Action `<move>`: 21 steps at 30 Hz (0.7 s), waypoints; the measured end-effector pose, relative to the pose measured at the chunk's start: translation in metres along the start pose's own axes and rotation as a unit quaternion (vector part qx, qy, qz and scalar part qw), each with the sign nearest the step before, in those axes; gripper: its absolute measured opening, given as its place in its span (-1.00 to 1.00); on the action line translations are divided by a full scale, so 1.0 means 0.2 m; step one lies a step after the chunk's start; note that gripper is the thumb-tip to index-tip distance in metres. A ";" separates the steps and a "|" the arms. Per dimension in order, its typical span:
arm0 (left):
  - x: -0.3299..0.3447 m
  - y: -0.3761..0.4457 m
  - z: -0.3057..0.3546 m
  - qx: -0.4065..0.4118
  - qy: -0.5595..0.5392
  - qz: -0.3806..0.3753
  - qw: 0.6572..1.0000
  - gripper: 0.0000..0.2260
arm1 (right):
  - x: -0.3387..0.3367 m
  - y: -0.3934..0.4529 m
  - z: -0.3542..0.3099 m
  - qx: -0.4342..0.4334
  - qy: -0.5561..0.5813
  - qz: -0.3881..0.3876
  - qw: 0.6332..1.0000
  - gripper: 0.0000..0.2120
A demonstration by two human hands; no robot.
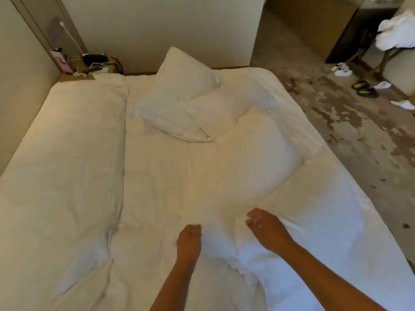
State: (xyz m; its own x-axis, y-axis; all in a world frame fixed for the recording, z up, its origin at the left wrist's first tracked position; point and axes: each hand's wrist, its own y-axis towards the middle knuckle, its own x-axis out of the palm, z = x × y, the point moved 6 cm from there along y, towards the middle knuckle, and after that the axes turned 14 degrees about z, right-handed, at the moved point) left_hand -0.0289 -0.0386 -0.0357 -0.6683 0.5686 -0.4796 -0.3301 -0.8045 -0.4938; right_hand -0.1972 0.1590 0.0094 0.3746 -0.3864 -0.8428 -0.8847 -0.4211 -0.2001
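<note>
A wide bed covered in rumpled white linen fills the view. Three white pillows lie on its right half: one at the head, a second overlapping it, and a large one reaching down towards my hands. My left hand is at this pillow's near left edge, its fingers curled into the white cloth. My right hand hovers over a fold of white cover at the near right, fingers loosely curled, and I see nothing in its grip. Both hands are slightly blurred.
A folded duvet runs along the bed's left side by the wall. A bedside table with cables and a pink box stands at the far left corner. On the patterned carpet to the right are shoes, slippers and a chair with white cloth.
</note>
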 end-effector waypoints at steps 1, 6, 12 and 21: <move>0.09 0.03 0.10 0.016 -0.015 0.021 1.000 -0.82 | -0.02 0.13 0.02 -0.023 0.006 0.031 0.999 -0.72; 0.43 0.16 0.53 0.104 0.045 0.042 0.993 -0.73 | -0.02 0.62 0.14 -0.031 -0.079 0.007 0.996 -0.34; 0.60 0.58 0.52 0.119 0.234 0.008 0.965 -0.36 | 0.20 0.90 0.28 -0.042 -0.117 -0.008 0.992 -0.06; 0.66 0.88 0.20 0.011 0.257 -0.001 0.966 0.01 | 0.38 0.97 0.32 -0.087 -0.143 0.034 0.985 -0.11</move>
State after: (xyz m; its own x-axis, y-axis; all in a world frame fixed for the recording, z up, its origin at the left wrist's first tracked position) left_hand -0.2024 -0.1127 -0.1570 -0.2496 0.5750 -0.7791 -0.3482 -0.8041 -0.4819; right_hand -0.3592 0.1015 -0.1252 0.2006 -0.1829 -0.9624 -0.8346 -0.5464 -0.0701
